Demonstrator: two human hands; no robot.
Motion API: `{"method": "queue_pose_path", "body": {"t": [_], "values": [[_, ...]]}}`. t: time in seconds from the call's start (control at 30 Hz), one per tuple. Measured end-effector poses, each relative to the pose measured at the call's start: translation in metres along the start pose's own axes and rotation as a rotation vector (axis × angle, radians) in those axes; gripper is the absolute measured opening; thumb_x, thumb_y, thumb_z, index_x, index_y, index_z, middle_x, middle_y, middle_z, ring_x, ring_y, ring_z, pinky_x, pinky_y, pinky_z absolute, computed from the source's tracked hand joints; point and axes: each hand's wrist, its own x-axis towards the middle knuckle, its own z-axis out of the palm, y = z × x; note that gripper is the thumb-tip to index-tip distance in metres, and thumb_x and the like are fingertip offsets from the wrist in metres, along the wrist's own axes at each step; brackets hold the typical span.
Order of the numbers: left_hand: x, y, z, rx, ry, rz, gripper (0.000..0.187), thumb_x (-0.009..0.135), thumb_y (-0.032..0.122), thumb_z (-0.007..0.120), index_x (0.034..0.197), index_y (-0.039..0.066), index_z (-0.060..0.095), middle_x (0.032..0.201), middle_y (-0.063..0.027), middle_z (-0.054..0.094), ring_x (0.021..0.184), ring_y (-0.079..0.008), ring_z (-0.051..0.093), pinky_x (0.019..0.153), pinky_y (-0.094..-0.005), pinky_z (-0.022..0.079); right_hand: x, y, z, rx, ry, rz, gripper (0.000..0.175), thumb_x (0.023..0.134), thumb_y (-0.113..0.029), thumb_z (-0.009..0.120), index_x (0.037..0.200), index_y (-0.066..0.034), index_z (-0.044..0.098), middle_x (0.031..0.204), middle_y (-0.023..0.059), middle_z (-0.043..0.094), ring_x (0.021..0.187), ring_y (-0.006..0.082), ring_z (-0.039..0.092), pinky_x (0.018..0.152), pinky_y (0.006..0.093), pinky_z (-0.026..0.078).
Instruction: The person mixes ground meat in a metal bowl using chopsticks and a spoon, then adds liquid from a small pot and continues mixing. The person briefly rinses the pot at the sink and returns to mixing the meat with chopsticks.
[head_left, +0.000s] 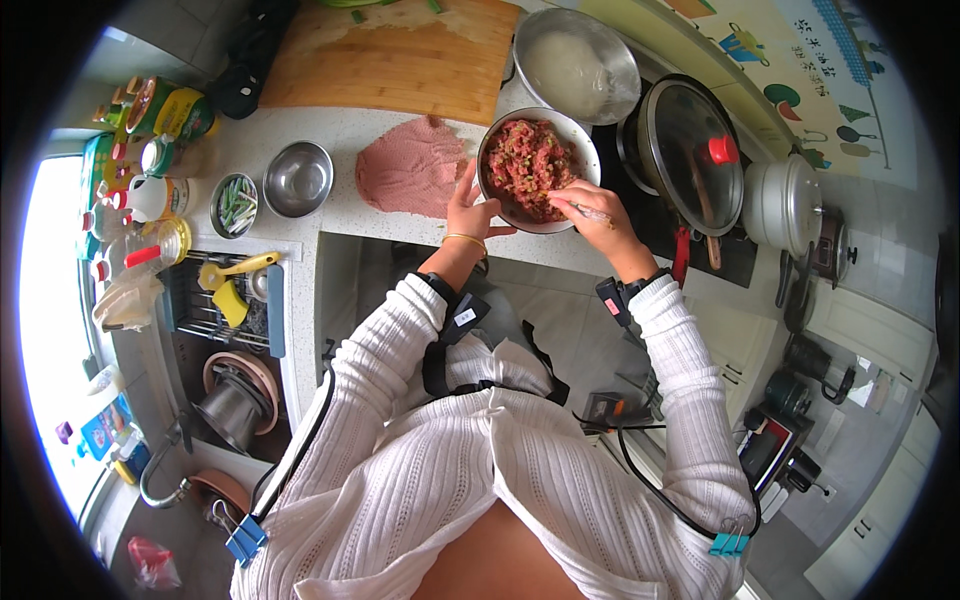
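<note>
A white bowl (589, 142) with a dark rim holds ground meat (529, 161) mixed with green bits. My left hand (472, 214) is at the bowl's left side, thumb and fingers spread by its rim; whether it grips the rim is hard to tell. In my right hand (596, 214) is a thin stick-like utensil, probably chopsticks, whose tips are hidden in or behind the meat at the bowl's lower right. A pink cloth (405, 169) lies on the counter just left of the bowl, partly behind my left hand.
Behind the bowl stand a wooden cutting board (390, 60) and a metal bowl of pale dough (570, 67) under clear film. At right, a lidded pan (694, 157) is on the cooktop. Leftward are an empty steel bowl (298, 180), chopped scallions (237, 204) in a small bowl, and the sink rack (276, 307).
</note>
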Motion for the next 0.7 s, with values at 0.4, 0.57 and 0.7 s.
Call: {"method": "queue_pose_path", "body": {"t": [0.4, 0.57, 0.7], "values": [[0.009, -0.004, -0.008, -0.071, -0.043, -0.054, 0.098, 0.075, -0.018, 0.052, 0.155, 0.032, 0.027, 0.161, -0.0154, 0.017, 0.122, -0.041, 0.055, 0.072, -0.0519, 0.064, 0.0, -0.039, -0.05, 0.345, 0.16, 0.56, 0.026, 0.096, -0.019, 0.065, 0.103, 0.0053, 0.07, 0.088, 0.0124, 0.072, 0.07, 0.018, 0.073, 0.063, 0.0232, 0.058], [0.008, -0.004, -0.005, 0.003, -0.008, -0.023, 0.093, 0.079, -0.015, 0.051, 0.155, 0.031, 0.024, 0.131, -0.0083, 0.054, 0.1, -0.0306, 0.067, 0.071, -0.0512, 0.063, 0.015, -0.05, -0.062, 0.491, 0.281, 0.573, 0.026, 0.096, -0.017, 0.064, 0.105, 0.0076, 0.067, 0.089, 0.0162, 0.071, 0.072, 0.0216, 0.073, 0.065, 0.0258, 0.06], [0.006, -0.003, -0.003, 0.019, 0.014, -0.015, 0.093, 0.079, -0.015, 0.051, 0.155, 0.031, 0.025, 0.13, -0.0095, 0.054, 0.1, -0.0312, 0.067, 0.07, -0.0515, 0.064, 0.027, -0.009, -0.021, 0.651, 0.306, 0.584, 0.025, 0.092, -0.012, 0.069, 0.106, 0.0075, 0.065, 0.09, 0.0156, 0.07, 0.075, 0.0221, 0.073, 0.068, 0.0273, 0.06]]}}
